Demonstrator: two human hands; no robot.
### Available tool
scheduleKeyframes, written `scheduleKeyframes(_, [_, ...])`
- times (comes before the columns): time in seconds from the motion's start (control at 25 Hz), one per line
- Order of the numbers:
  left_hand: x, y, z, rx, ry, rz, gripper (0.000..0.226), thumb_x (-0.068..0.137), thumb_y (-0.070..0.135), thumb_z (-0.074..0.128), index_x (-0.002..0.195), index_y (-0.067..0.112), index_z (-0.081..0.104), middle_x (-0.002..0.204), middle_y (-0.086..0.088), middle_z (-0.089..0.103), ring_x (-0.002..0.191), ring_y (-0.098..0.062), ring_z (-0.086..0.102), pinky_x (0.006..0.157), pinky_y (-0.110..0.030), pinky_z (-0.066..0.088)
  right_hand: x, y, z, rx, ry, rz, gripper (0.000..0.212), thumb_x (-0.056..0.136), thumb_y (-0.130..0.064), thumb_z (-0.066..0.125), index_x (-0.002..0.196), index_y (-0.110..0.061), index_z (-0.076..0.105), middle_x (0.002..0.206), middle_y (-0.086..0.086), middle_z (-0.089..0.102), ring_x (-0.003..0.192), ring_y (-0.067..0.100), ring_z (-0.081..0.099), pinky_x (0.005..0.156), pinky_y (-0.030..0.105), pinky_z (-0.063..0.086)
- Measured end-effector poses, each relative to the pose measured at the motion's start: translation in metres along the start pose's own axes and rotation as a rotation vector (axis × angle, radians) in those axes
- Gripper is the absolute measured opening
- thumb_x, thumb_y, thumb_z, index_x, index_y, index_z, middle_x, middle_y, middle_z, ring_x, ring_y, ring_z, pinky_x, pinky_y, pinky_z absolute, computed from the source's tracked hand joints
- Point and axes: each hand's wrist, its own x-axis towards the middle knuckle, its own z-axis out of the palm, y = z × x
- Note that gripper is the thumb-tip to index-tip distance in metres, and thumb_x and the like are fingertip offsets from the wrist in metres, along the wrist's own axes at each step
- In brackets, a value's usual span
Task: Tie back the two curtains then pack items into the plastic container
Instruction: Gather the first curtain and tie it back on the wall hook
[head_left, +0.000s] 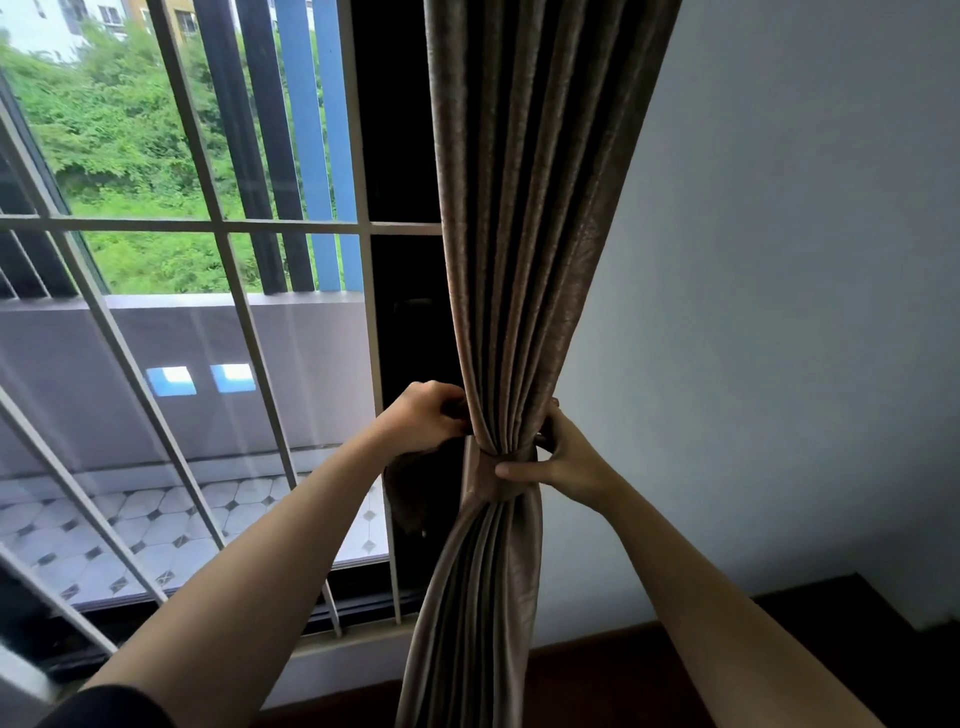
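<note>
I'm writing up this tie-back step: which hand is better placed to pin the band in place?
Right, likely. The right hand has its thumb pressed along the band, fingers wrapped behind the curtain. The left hand grips fabric at the curtain's window-side edge, above the band.

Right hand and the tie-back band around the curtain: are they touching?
Touching. The head view shows the right hand with its thumb lying across the tie-back band where it cinches the curtain.

Left hand (423, 415) and right hand (566, 462) raised ahead, fingers curled on the curtain (519, 260) from opposite sides.
</note>
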Motion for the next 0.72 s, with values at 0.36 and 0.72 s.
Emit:
scheduleKeyframes(0.36, [0.006, 0.007, 0.004, -0.006, -0.008, 0.006, 0.023, 0.082, 0.014, 0.068, 0.104, 0.010, 0.069, 0.095, -0.004, 0.066, 0.092, -0.015, 0.059, 0.077, -0.022, 0.044, -0.001, 0.016, -0.022, -0.136, -0.002, -0.182, 0.067, 0.076, -0.024, 0.075, 0.127, -0.042, 0.035, 0.126, -0.001, 0.055, 0.109, 0.006, 0.055, 0.090, 0.014, 0.045])
scheduleKeyframes(0.72, [-0.002, 0.010, -0.016, 0.392, 0.015, 0.089, 0.053, 0.065, 0.061, 0.056, 0.091, 0.017, 0.070, 0.088, -0.005, 0.069, 0.081, -0.026, 0.063, 0.073, -0.041, 0.054, 0.038, 0.012, -0.060, -0.567, -0.169, -0.533, 0.029, 0.084, -0.005, 0.059, 0.106, -0.023, 0.058, 0.098, 0.004, 0.064, 0.079, 0.020, 0.064, 0.070, 0.043, 0.055])
